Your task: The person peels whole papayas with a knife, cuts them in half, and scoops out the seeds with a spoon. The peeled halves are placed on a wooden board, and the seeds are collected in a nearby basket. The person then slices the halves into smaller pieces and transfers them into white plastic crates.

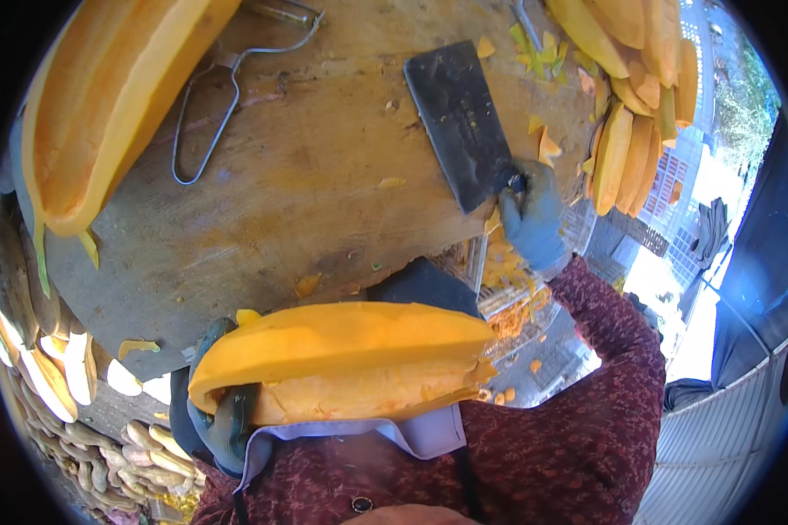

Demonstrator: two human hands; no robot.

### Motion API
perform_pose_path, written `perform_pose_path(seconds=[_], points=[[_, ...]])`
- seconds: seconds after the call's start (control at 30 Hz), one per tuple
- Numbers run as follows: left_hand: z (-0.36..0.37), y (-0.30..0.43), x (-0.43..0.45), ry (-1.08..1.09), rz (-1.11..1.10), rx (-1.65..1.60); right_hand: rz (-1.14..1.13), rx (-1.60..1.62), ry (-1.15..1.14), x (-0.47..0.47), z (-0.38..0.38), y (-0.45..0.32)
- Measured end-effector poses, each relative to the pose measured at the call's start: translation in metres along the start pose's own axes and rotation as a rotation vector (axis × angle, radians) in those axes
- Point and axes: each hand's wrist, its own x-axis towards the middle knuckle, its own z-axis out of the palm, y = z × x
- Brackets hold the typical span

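Note:
My gloved left hand [226,413] grips the left end of a peeled, hollowed orange squash half [348,335], its fingers curled over the rim into the hollow. The squash lies crosswise before my chest. At the right edge of the wooden table [289,164], my gloved right hand [532,210] holds the handle end of a dark cleaver [459,125], whose broad blade lies over the wood. Another peeled squash half [105,111] rests at the table's upper left, beside a bent-wire-handled tool [226,111].
Peeled squash pieces [630,131] are piled at the upper right. Peel scraps [542,56] lie near them, and more orange waste [512,262] fills a crate below the table edge. Many unpeeled squashes [105,459] are heaped at the lower left.

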Motion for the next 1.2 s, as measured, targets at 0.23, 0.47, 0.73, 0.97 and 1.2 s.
perform_pose_path(seconds=[0.23,0.47,0.73,0.97,1.2], points=[[0.084,0.066,0.013,-0.067,0.375,0.298,0.026,-0.006,0.041,0.007,0.007,-0.004],[0.038,0.094,0.031,0.198,1.11,1.208,0.223,0.06,-0.06,-0.012,-0.022,-0.006],[-0.011,0.188,-0.065,-0.147,-0.094,-0.056,1.384,0.989,0.215,-0.234,-0.217,-0.149],[0.13,0.24,-0.177,-0.301,-0.094,-0.054,1.776,0.677,0.163,-0.442,-0.207,-0.192],[0.258,0.26,-0.236,-0.448,0.004,0.165,1.541,0.468,0.266,-0.416,-0.206,-0.168]])
